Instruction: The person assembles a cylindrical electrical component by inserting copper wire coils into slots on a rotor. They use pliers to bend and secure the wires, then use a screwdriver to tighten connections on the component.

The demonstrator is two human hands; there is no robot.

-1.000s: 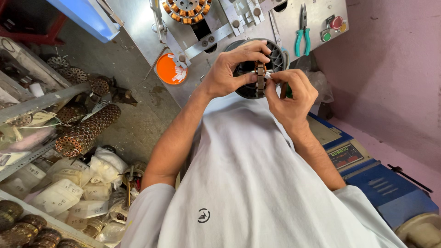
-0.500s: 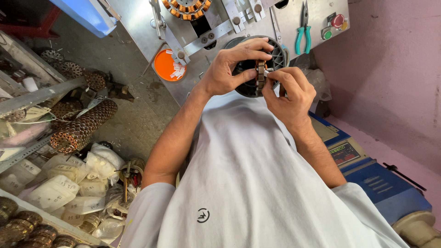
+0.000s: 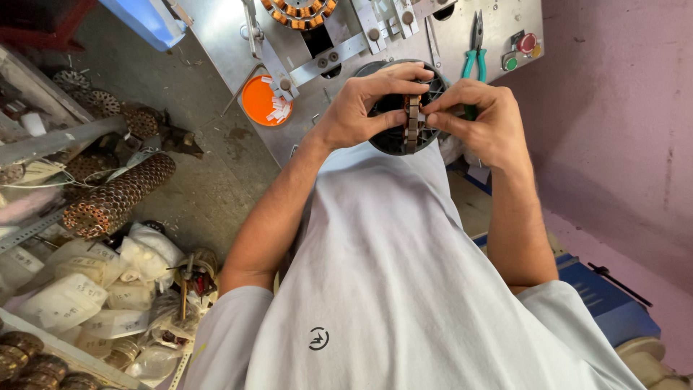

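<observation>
- The left hand [image 3: 359, 108] was closed around the near rim of a round dark stator core [image 3: 399, 137], thumb underneath and fingers curled over its top edge.
- The right hand [image 3: 482, 121] pinched at the core's laminated edge with fingertips [image 3: 432, 115] pressed against the slotted stack; what lay between them was too small to tell.
- The core was held upright and edge-on, above the near edge of the grey metal workbench [image 3: 216, 43] and close to the person's chest.
- Judged step: fine fitting work at one slot of the core, mid-way rather than finished. The next move would call for a steady left-hand hold and a small, precise push or turn from the right fingertips.
- Open room: an orange dish [image 3: 263, 101] of small white slips lay to the left of the hands, well apart; teal-handled pliers [image 3: 474, 50] lay just beyond the right hand.
- Edges: a copper-wound stator [image 3: 297, 10] sat on the fixture at the bench's far side. A pink wall [image 3: 621, 130] closed the right side; stacked laminations [image 3: 115, 196] crowded the floor at left.
</observation>
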